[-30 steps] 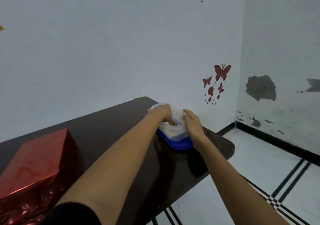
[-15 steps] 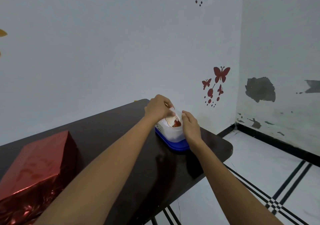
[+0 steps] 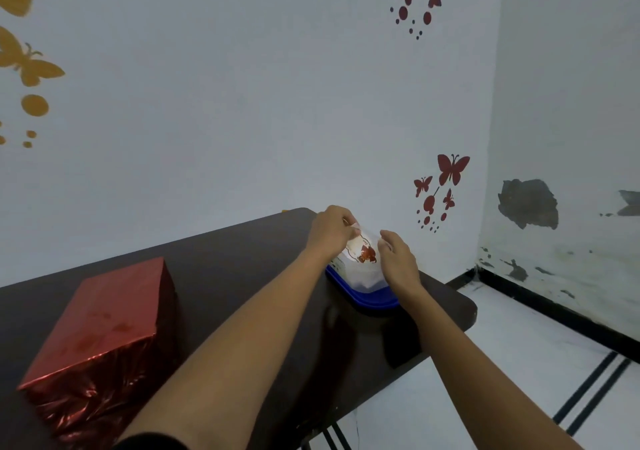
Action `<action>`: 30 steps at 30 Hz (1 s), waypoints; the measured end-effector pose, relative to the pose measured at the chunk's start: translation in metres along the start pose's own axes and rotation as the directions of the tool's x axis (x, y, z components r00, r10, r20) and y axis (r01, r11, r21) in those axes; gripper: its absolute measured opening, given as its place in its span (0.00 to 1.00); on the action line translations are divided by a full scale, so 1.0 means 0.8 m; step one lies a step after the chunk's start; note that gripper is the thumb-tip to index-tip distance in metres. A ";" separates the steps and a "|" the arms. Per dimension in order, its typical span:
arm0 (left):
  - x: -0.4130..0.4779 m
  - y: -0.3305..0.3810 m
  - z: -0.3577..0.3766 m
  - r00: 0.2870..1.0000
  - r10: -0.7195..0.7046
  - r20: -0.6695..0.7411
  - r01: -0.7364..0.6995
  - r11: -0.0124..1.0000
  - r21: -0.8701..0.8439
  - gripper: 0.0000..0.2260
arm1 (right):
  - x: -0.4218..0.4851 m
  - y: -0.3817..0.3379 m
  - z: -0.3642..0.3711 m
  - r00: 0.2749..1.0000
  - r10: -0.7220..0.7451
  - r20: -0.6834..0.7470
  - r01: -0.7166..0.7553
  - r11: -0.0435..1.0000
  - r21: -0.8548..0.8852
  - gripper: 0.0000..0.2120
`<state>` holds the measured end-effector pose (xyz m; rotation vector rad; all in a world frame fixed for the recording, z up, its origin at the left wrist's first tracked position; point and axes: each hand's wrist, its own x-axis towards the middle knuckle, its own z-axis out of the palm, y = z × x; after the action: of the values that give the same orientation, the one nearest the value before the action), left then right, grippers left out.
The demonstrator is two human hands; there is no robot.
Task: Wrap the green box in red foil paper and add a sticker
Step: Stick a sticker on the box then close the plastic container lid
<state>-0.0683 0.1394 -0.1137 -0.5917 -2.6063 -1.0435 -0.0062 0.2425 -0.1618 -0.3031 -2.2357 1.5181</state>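
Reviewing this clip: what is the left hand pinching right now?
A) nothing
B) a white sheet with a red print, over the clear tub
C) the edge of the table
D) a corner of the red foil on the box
B: the left hand pinches the white sticker sheet above the clear tub; the red-wrapped box lies untouched, far to the left.
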 end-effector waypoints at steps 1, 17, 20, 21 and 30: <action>-0.004 0.003 -0.005 1.000 0.027 -0.014 -0.027 0.998 -0.062 0.03 | -0.003 -0.001 -0.003 0.999 -0.019 -0.030 0.019 1.000 0.007 0.19; -0.199 -0.027 -0.222 0.993 -0.057 -0.106 0.048 0.995 -0.087 0.12 | -0.127 -0.119 0.078 0.796 -0.311 0.519 -0.019 0.844 0.535 0.09; -0.226 -0.047 -0.235 0.990 -0.087 -0.110 0.078 0.993 -0.089 0.11 | -0.148 -0.123 0.101 0.780 -0.306 0.546 -0.057 0.834 0.549 0.07; -0.236 -0.054 -0.238 0.983 -0.123 -0.135 0.106 0.986 -0.126 0.10 | -0.156 -0.125 0.108 0.783 -0.303 0.544 -0.071 0.825 0.561 0.06; -0.268 -0.082 -0.238 0.941 -0.314 -0.123 0.224 0.856 -0.466 0.04 | -0.177 -0.127 0.130 0.759 -0.213 0.615 -0.224 0.802 0.554 0.10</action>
<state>0.1086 -0.0958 -0.1025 -0.1909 -2.3230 -1.7246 0.0778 0.0605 -0.1318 0.5119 -1.9980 2.5299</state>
